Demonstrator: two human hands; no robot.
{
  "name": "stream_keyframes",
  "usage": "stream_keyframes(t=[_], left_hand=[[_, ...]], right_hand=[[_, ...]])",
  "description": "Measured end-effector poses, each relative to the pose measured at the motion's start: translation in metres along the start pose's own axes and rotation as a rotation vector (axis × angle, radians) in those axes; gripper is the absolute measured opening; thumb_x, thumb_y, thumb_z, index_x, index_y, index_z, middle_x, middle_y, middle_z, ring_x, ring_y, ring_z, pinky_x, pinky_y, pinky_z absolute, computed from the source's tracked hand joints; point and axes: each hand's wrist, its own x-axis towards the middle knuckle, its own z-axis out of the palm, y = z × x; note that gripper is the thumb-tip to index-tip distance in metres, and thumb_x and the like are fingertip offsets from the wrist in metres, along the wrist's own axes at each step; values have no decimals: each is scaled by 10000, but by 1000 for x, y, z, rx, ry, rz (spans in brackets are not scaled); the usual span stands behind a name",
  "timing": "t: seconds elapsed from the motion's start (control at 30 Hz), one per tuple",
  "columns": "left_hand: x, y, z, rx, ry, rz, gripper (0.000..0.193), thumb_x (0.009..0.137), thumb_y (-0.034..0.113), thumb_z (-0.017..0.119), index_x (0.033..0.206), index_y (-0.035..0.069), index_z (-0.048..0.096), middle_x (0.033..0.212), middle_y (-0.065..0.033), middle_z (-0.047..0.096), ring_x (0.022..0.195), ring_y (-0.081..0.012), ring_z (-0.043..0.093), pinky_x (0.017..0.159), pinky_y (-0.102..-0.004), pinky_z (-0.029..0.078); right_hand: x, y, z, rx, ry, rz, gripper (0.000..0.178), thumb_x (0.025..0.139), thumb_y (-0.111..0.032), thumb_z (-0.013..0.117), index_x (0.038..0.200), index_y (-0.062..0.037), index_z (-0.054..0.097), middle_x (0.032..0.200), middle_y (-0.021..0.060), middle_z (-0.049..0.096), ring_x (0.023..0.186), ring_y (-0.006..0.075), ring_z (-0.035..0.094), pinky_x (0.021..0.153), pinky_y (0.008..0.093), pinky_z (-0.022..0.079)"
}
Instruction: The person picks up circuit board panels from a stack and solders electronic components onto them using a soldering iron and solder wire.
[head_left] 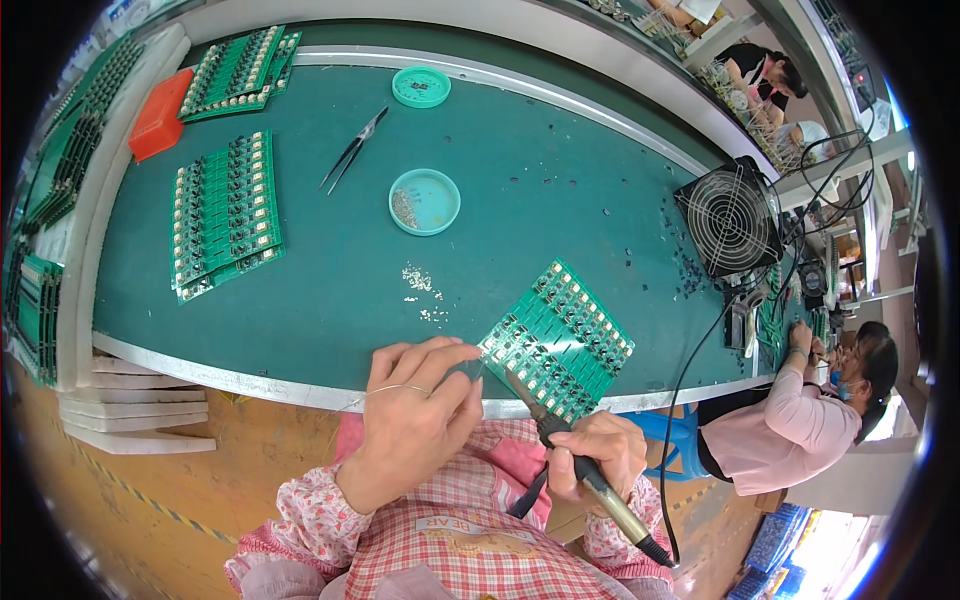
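A green circuit board (562, 345) with rows of small white and black parts lies at an angle near the table's front edge. My right hand (606, 455) is closed around a soldering iron (612, 505), whose tip points up and left onto the board's left part. Beside the board's left corner, my left hand (415, 415) pinches a thin solder wire (385, 389) that loops back over the fingers. The wire's end comes close to the iron's tip; whether they touch I cannot tell.
Black tweezers (355, 150), a round dish of tiny parts (425, 202) and another dish (421, 88) lie on the green mat. Stacked boards (227, 215) and a red box (160, 115) stand left. A fan (730, 215) stands right, with the iron's cord (675, 420) nearby; a co-worker (790, 425) sits beyond.
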Motion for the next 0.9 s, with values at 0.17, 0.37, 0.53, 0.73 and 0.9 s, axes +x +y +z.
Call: stream_keyframes(t=[0.17,0.37,0.53,0.73,0.9], left_hand=[[4,4,1,-1,6,-22,143,739,59,699,684,62,567,1019,-23,661,967,-209,621,827,-383,402],[6,4,5,12,17,-29,172,732,48,703,661,62,548,1002,-16,664,938,-222,618,814,-377,391],[5,3,3,12,10,-29,173,729,48,705,658,63,548,1002,-11,664,939,-223,618,821,-377,389],[4,1,2,15,-6,-15,106,739,76,702,717,59,600,1017,-24,642,979,-213,608,831,-396,398],[2,-1,0,0,-3,-10,100,738,76,701,720,58,604,1019,-25,647,971,-213,614,833,-386,405]], right_hand=[[-2,0,6,68,76,59,240,720,13,732,907,-11,584,580,53,593,460,191,579,423,290,437],[6,2,13,1,31,55,166,816,-55,675,910,-15,544,577,55,594,456,170,572,437,280,445],[11,-1,14,-32,3,46,197,754,-24,717,895,-23,579,609,51,608,467,176,580,434,282,448],[9,-3,17,-73,-9,-1,232,697,-14,751,878,-36,608,613,32,596,457,164,552,419,273,415],[9,-5,18,-162,-79,-92,216,710,-28,741,886,-39,616,555,-1,510,442,143,503,417,260,374]])
